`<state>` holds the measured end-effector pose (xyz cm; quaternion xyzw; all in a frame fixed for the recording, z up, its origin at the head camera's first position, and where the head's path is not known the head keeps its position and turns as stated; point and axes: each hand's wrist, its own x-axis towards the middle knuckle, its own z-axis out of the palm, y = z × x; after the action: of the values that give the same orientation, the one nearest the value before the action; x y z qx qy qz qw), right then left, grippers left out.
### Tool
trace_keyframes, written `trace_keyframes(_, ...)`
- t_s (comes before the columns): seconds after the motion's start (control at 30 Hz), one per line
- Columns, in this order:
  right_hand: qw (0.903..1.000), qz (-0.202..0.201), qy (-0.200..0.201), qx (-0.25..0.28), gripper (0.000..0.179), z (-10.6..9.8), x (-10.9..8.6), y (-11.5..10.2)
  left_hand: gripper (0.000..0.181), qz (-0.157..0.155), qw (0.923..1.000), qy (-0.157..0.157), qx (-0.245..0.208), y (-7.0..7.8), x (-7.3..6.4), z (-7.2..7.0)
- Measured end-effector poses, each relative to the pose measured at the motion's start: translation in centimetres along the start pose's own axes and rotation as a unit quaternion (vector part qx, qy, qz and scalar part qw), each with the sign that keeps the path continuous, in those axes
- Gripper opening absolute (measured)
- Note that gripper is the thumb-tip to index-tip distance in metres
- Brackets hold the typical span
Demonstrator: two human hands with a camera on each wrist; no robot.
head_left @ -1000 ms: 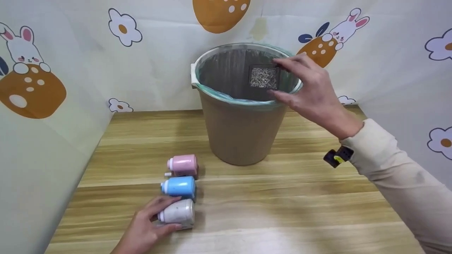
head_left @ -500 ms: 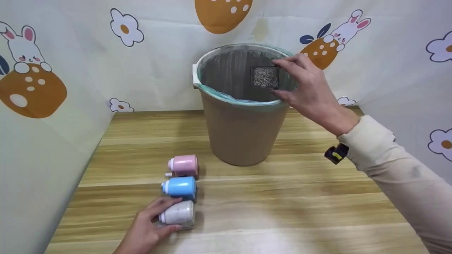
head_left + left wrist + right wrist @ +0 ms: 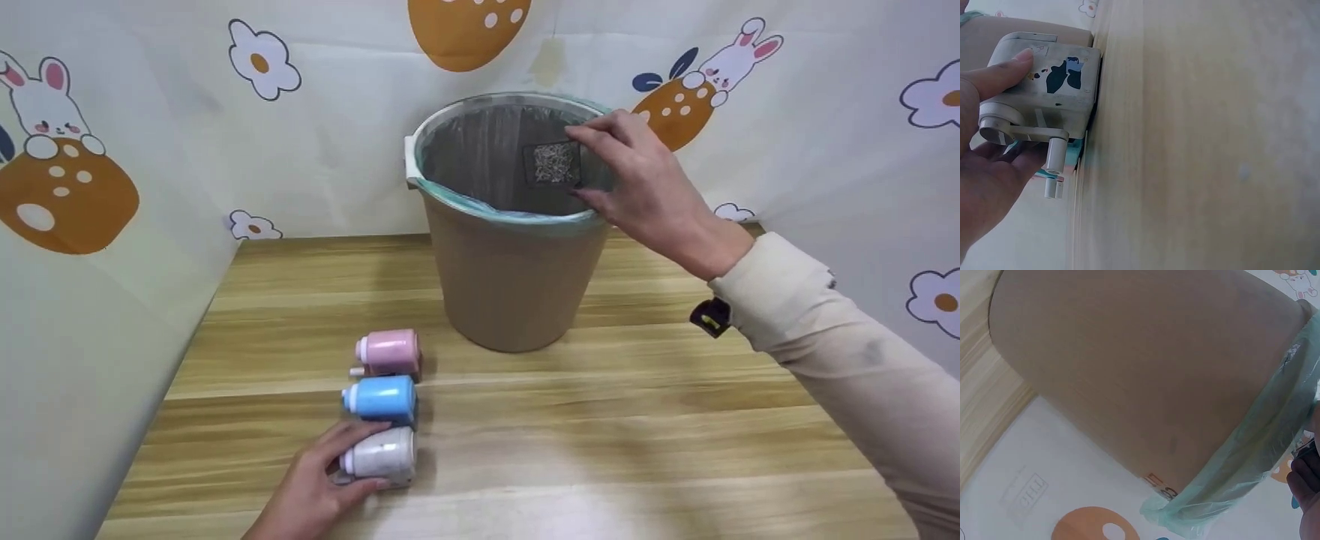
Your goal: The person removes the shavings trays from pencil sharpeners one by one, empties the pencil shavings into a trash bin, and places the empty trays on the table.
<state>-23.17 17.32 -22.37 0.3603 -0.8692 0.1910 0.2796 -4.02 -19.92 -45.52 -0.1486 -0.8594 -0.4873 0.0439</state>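
Observation:
My left hand point(image 3: 319, 472) grips a whitish hand-crank pencil sharpener point(image 3: 379, 454) on the table, thumb on the near side and fingers on the far side. In the left wrist view its crank handle point(image 3: 1057, 154) and a dark printed figure on its side show. My right hand point(image 3: 652, 187) pinches a small dark, square shavings drawer point(image 3: 553, 163) between thumb and fingers, over the mouth of a brown bin point(image 3: 517, 292). Pale, fine shavings fill the drawer's middle. At the right wrist view's edge, part of the right hand point(image 3: 1307, 486) appears beyond the bin's liner point(image 3: 1264, 439).
A blue sharpener point(image 3: 384, 397) and a pink one point(image 3: 394, 349) stand in a row beyond the whitish one. The bin, lined with a greenish bag, stands at the back of the wooden table point(image 3: 645, 390), before a printed cloth backdrop point(image 3: 337, 135).
My right hand has shifted slightly left over the bin, and the drawer in it has tilted a little. The left hand keeps its grip on the whitish pencil sharpener.

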Motion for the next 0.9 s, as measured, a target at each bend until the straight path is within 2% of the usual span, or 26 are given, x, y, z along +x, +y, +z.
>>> trace_keyframes(0.2, 0.9978, -0.047, 0.005, -0.045, 0.056, -0.2, 0.4, 0.1, 0.058, 0.011, 0.9999, 0.004, -0.006, -0.1, 0.1, 0.1)
trace_keyframes(0.37, 0.9928, -0.08, 0.002, -0.089, 0.055, -0.5, 1.0, 0.0, 0.057, -0.004, 1.0, 0.0, -0.009, -0.1, 0.1, 0.0)
trace_keyframes(0.7, 0.9726, -0.143, -0.009, -0.183, 0.045, -0.8, 1.0, 0.3, 0.057, -0.023, 0.9997, -0.013, 0.002, 0.2, 0.2, -0.3)
trace_keyframes(0.9, 0.9619, -0.163, -0.014, -0.219, 0.043, -1.1, 1.0, 0.3, 0.057, -0.011, 0.9999, -0.012, 0.0, 0.2, 0.2, -0.3)
